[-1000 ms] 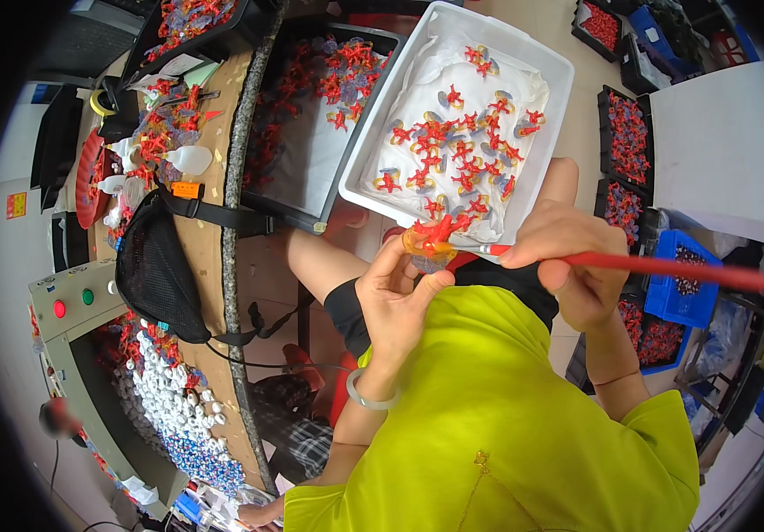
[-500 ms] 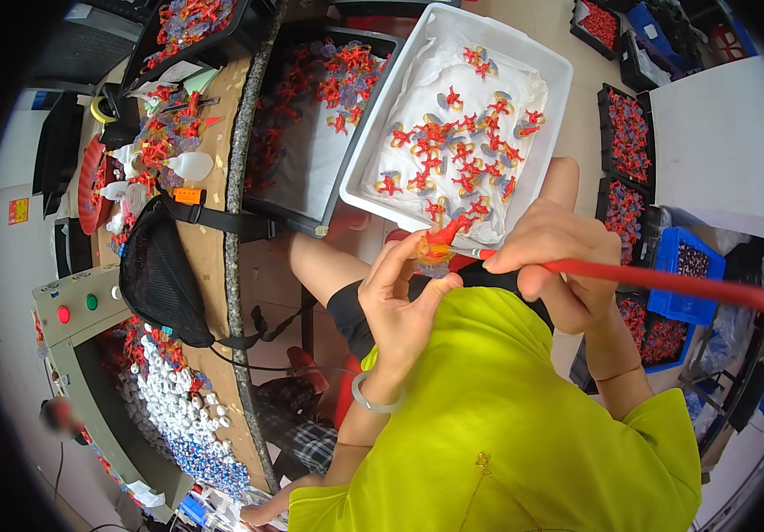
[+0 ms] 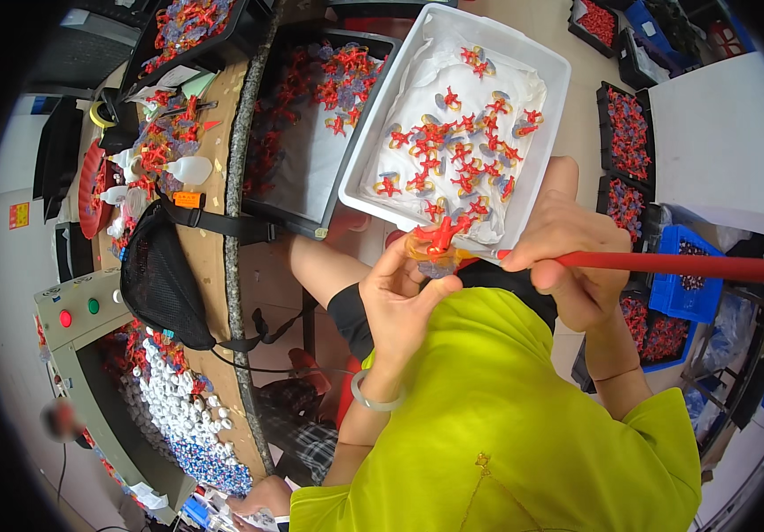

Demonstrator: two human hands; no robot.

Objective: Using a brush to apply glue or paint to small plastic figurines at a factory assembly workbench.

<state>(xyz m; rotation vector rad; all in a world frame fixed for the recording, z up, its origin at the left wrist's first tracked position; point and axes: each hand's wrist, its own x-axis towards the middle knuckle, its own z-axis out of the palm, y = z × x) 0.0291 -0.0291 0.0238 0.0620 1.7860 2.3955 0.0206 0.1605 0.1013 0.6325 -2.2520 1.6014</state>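
My left hand (image 3: 404,297) pinches a small red star-shaped plastic piece (image 3: 439,239) with a clear round base, just under the near edge of a white tray (image 3: 550,89). My right hand (image 3: 568,262) grips a long red rod (image 3: 692,264) that runs off to the right, its tip touching the piece. The white tray rests on my lap and holds several more red pieces (image 3: 453,146) on white padding. Both hands are close together, over my yellow-green shirt (image 3: 506,417).
A dark tray (image 3: 311,168) of red pieces lies left of the white one, against a curved workbench edge (image 3: 231,222). A black mesh pouch (image 3: 160,284) hangs there. Black and blue bins (image 3: 630,151) of red parts stand at right. Another person's hand (image 3: 262,496) shows below.
The hands stay almost where they were; the left hand has turned the red piece slightly against the rod's tip.
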